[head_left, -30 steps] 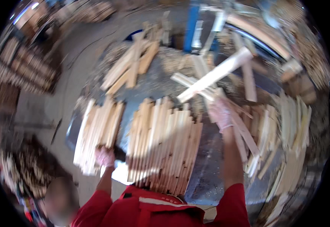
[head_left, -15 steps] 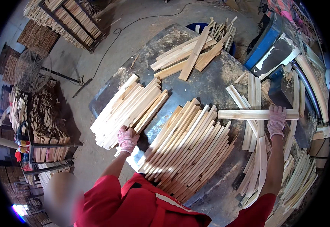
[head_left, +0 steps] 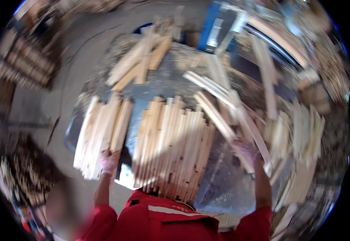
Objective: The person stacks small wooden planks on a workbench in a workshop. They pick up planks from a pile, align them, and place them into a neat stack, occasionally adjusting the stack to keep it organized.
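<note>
My left hand (head_left: pixel 109 162), in a pale pinkish work glove, is closed round the near end of a wooden strip (head_left: pixel 121 125) at the right side of the left pile (head_left: pixel 96 134). In my gloved right hand (head_left: pixel 246 151) is another wooden strip (head_left: pixel 217 116), gripped toward its near end and slanting away to the far left. Motion blur softens the fingers. Between my hands lies a wide pile of wooden strips (head_left: pixel 171 140), side by side with their near ends by my body.
Beyond the piles, loose boards (head_left: pixel 137 60) lie crossed on the dark table (head_left: pixel 155 86). A blue machine (head_left: pixel 211 28) stands at the far right. Crossed strips (head_left: pixel 219 76) lie before it, and more strips (head_left: pixel 299 136) are heaped at the right.
My view has swung to the right. My right hand has drawn its strip nearer, turning it from crosswise to slanting. The left hand stays at the near end of the left pile.
</note>
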Tool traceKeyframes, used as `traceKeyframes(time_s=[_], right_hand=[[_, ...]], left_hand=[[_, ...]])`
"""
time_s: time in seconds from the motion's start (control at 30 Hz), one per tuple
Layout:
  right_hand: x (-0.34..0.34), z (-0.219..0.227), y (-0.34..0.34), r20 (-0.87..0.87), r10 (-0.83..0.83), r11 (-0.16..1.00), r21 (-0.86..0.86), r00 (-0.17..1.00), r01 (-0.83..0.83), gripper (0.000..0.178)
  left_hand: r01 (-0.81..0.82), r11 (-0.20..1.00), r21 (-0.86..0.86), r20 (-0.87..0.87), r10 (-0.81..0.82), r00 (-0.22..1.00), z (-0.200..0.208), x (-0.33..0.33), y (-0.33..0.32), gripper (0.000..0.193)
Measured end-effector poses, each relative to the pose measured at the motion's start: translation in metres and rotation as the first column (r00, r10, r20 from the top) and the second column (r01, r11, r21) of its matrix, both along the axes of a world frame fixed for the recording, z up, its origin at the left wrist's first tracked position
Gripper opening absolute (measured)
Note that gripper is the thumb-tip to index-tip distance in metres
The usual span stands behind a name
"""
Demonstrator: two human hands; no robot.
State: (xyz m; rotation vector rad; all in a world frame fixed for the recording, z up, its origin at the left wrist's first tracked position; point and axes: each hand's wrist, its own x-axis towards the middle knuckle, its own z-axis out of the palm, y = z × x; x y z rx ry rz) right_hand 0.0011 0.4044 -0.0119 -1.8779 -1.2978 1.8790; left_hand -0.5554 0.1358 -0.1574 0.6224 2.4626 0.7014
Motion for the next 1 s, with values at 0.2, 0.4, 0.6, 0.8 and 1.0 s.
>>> traceKeyframes(time_s=[0.2, 0.4, 0.6, 0.8, 1.0], right_hand=[[0.02, -0.047, -0.088, -0.491, -0.309, 0.938, -0.3, 0.814, 0.176, 0.057], [0.004, -0.078, -0.126, -0.372, -0.432, 0.902, -0.174, 0.821, 0.396, 0.058], [-0.028, -0.114, -0.167, -0.42, -0.362, 0.859, 0.196, 0.832, 0.473, 0.053], [-0.061, -0.101, -0.206, -0.007, -0.297, 0.877, 0.393, 0.955, 0.275, 0.073], [-0.096, -0.094, -0.229, 0.321, -0.238, 0.848, 0.529, 0.917, 0.035, 0.078]], left_hand=[[-0.154, 0.889, 0.432, 0.6, -0.155, 0.785, 0.03, 0.019, 0.013, 0.013], [-0.133, 0.905, 0.404, 0.747, -0.242, 0.619, 0.066, 0.127, 0.059, 0.025], [-0.285, 0.886, 0.366, 0.77, -0.116, 0.627, 0.043, 0.157, 0.056, 0.023], [0.011, 0.947, 0.322, 0.408, -0.149, 0.901, -0.004, 0.022, -0.001, 0.024], [-0.008, 0.935, -0.355, -0.473, -0.172, 0.864, -0.028, -0.043, -0.046, 0.062]])
